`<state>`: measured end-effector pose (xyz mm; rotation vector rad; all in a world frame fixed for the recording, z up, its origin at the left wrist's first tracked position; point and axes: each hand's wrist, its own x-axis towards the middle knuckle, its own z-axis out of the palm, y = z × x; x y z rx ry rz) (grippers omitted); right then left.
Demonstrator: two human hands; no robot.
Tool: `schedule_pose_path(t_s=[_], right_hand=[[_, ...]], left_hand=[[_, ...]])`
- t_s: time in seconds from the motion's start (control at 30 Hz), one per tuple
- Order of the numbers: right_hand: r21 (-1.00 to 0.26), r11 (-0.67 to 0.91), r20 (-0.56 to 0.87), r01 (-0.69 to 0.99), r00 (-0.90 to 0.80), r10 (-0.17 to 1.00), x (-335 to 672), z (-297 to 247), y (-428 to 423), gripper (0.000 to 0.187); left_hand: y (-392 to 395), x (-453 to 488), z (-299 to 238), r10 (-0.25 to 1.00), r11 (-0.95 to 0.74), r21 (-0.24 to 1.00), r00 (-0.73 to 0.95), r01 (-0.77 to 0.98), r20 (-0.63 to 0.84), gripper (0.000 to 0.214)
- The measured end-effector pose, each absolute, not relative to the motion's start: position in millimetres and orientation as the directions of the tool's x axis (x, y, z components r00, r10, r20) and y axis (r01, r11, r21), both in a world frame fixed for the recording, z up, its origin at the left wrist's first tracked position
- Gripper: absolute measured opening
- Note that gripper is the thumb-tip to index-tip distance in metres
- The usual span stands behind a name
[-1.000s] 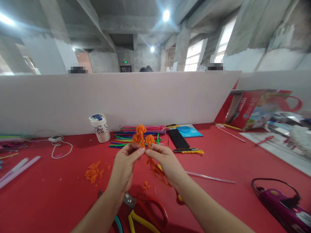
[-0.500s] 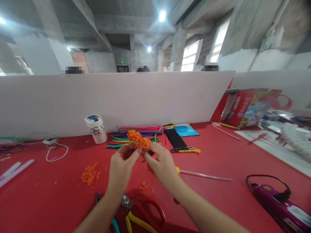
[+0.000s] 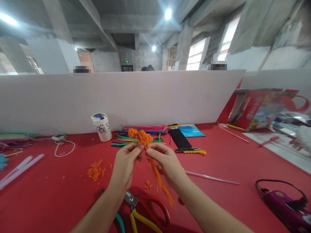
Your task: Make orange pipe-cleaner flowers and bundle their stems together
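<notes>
Held up over the middle of the table is an orange bobbly cluster (image 3: 143,137) of curled lobes with long thin orange strands (image 3: 159,178) trailing down from it. My left hand (image 3: 126,160) pinches its lower left side between thumb and fingers. My right hand (image 3: 166,159) grips it just below the lobes, where the strands begin. Part of the stem is hidden by the fingers. Orange clippings (image 3: 95,171) lie in a pile left of my left hand, with a few more orange scraps (image 3: 148,184) beneath the hands.
Red-and-yellow-handled pliers (image 3: 143,207) and scissors with a red handle (image 3: 162,207) lie close below. Behind stand a white cup (image 3: 102,129), coloured pipe cleaners (image 3: 145,129), a phone (image 3: 180,138) and a cutter (image 3: 188,150). A glue stick (image 3: 211,177) and purple power strip (image 3: 284,207) are right.
The orange cluster has been turned, and its long strands now hang down toward me beside my right hand. The view has shifted slightly left. Both hands still hold the cluster.
</notes>
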<state>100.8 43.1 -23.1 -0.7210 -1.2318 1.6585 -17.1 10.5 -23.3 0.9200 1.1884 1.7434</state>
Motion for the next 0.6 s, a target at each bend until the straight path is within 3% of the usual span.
schedule_pose_path(t_s=[0.17,0.4,0.6], right_hand=[[-0.89,-0.199,0.022,-0.411,-0.474,0.881,102.7,-26.6,49.9,0.017],[-0.961,0.092,0.2,-0.259,-0.43,0.88,104.6,-23.8,52.7,0.01],[-0.96,0.174,0.246,-0.22,-0.364,0.898,104.8,-25.9,53.2,0.011]], left_hand=[[10.4,-22.5,-22.6,0.9,-0.229,0.962,-0.408,-0.15,0.151,0.017],[8.1,-20.5,-20.4,0.862,-0.268,0.963,-0.44,0.025,0.251,0.013],[5.4,-16.1,-16.5,0.862,-0.252,0.963,-0.428,0.1,0.27,0.012]])
